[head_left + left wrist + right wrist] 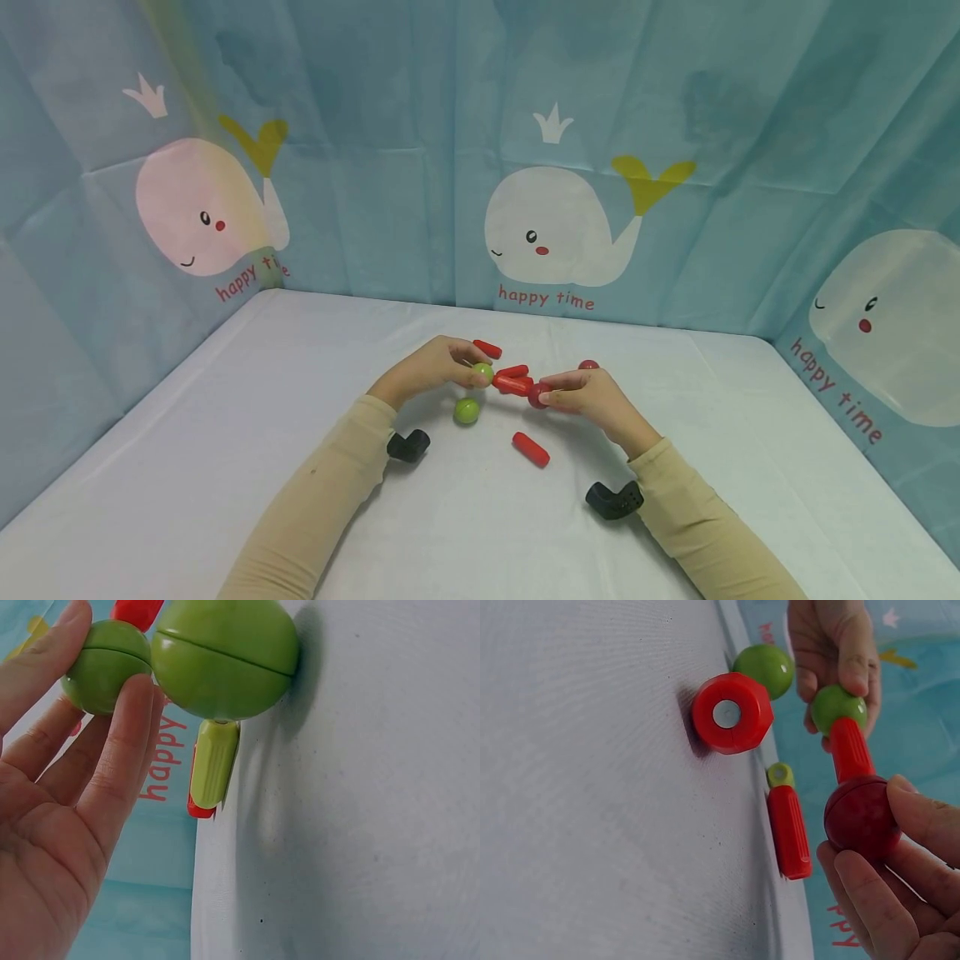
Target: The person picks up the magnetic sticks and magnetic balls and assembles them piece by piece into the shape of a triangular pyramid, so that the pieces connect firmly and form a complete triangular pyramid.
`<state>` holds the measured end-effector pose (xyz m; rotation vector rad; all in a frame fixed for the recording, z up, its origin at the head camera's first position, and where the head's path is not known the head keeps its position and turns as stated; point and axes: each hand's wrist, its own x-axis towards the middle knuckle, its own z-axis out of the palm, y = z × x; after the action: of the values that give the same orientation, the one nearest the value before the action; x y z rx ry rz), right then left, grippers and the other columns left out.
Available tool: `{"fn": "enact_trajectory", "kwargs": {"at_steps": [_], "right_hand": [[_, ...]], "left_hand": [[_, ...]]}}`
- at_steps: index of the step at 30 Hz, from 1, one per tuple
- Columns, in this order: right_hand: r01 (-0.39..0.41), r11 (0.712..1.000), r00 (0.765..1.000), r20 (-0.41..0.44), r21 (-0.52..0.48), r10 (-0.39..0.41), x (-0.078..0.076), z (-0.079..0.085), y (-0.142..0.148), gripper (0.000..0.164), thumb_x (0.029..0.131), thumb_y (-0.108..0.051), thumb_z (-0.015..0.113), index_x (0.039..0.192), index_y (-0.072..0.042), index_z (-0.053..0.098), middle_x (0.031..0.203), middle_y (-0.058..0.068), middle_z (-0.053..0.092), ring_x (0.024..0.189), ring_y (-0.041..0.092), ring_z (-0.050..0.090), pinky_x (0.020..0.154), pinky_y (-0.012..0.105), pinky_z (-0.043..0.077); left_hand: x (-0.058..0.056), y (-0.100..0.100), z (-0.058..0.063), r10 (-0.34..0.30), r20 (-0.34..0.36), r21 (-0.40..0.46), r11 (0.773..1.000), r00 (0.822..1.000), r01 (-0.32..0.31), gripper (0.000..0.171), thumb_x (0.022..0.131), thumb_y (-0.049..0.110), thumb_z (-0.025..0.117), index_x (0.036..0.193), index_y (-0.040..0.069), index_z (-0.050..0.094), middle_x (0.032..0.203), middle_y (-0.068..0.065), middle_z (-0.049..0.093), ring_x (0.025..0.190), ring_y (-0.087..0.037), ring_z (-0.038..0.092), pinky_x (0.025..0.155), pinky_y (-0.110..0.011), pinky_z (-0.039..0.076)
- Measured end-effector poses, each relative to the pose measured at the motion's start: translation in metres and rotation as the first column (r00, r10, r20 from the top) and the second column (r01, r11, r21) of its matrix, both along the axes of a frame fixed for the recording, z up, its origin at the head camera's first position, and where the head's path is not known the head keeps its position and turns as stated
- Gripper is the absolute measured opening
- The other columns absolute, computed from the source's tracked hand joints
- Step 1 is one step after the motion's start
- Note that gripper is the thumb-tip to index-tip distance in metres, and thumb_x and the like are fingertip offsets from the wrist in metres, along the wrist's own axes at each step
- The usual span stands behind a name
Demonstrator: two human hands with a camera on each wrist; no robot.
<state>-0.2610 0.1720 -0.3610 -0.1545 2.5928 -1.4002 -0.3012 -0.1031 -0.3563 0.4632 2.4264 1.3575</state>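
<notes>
My left hand (438,367) pinches a green ball (106,666) between thumb and fingers. In my right hand (596,398) a dark red ball (862,817) is gripped the same way. A red magnetic-looking rod (851,750) bridges the two balls, touching both, and all three are held above the table. Below the left hand a second green ball (467,411) lies on the cloth. Nearer the front is another red rod (531,449); its end shows a silver disc in the right wrist view. Partly hidden behind the right hand sits another red ball (588,364).
Behind the joined pieces lie a red rod (487,348) and another red rod (514,371). A yellow-green rod (215,765) shows in the left wrist view. Black wrist mounts (408,446) stick out at both sleeves. A whale-print curtain (375,208) borders the white table (465,533).
</notes>
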Motion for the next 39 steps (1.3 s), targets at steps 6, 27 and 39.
{"fn": "enact_trajectory", "kwargs": {"at_steps": [6, 27, 39], "right_hand": [[-0.002, 1.0, 1.0, 0.018, -0.023, 0.003, 0.0, 0.001, -0.001, 0.041, 0.086, -0.033, 0.076, 0.121, -0.012, 0.072, 0.117, 0.008, 0.072, 0.106, 0.018, 0.062, 0.084, 0.031, 0.055], [-0.145, 0.968, 0.978, 0.119, -0.203, 0.171, -0.003, 0.003, 0.005, 0.039, 0.092, -0.022, 0.069, 0.128, -0.007, 0.067, 0.116, 0.007, 0.073, 0.103, 0.014, 0.068, 0.094, 0.032, 0.054], [-0.216, 0.937, 0.948, 0.172, -0.275, 0.269, 0.0, 0.003, 0.005, 0.042, 0.093, -0.017, 0.065, 0.13, 0.001, 0.063, 0.117, 0.013, 0.071, 0.097, 0.016, 0.066, 0.088, 0.028, 0.055]], "left_hand": [[-0.001, -0.001, -0.001, 0.006, -0.007, -0.002, 1.0, 1.0, -0.006, 0.043, 0.084, 0.036, 0.077, 0.121, 0.017, 0.07, 0.115, 0.001, 0.07, 0.094, -0.018, 0.068, 0.101, -0.047, 0.044], [0.0, 0.006, 0.001, 0.035, -0.011, 0.036, 0.999, 0.999, -0.035, 0.035, 0.083, 0.038, 0.078, 0.115, 0.024, 0.071, 0.122, 0.004, 0.067, 0.118, -0.022, 0.056, 0.105, -0.047, 0.044], [0.003, 0.012, 0.0, 0.033, 0.02, 0.029, 0.999, 0.999, -0.034, 0.034, 0.083, 0.035, 0.077, 0.114, 0.023, 0.071, 0.116, 0.003, 0.068, 0.11, -0.02, 0.058, 0.1, -0.044, 0.047]]}}
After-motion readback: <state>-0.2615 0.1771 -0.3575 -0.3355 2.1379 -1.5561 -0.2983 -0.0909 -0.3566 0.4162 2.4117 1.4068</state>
